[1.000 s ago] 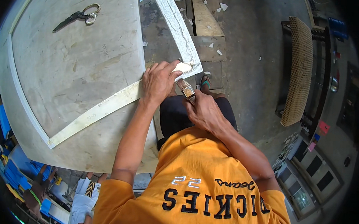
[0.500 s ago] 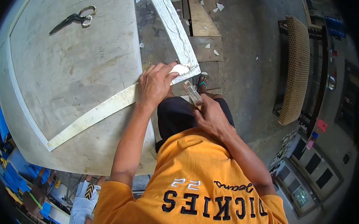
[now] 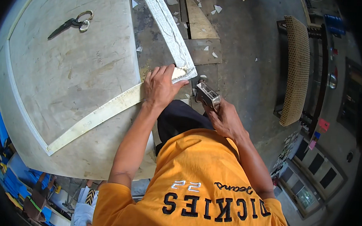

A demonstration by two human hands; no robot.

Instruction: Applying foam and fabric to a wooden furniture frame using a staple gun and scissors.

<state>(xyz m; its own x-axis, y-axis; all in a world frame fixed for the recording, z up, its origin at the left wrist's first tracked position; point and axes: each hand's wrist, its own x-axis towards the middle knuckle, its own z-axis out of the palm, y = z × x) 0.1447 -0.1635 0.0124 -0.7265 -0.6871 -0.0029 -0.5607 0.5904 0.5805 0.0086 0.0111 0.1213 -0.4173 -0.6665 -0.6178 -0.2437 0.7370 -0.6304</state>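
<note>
A large frame (image 3: 91, 126) with a cream bottom rail and a silvery-white wrapped right side lies across the table and juts past its right edge. My left hand (image 3: 161, 88) grips the rail close to the right corner, fingers over the far edge and thumb stretched along the near side. A cream patch (image 3: 178, 73) shows on the corner beside it. In my right hand (image 3: 227, 120) is a metal staple gun (image 3: 208, 96), held just right of the corner and apart from it. Black-bladed scissors (image 3: 73, 24) with wrapped handles rest within the frame's outline.
The pale worktable (image 3: 105, 68) fills the left. White scraps (image 3: 217, 9) and flat boards (image 3: 200, 22) lie on the floor beyond the corner. A patterned, padded bench (image 3: 296, 70) stands far right. At lower left, another person's pale clothing (image 3: 85, 208) shows beside blue material (image 3: 15, 182).
The staple gun has swung away from the corner to the right and turned, showing its top. My left hand stays on the rail, its thumb now further out. The view has shifted slightly.
</note>
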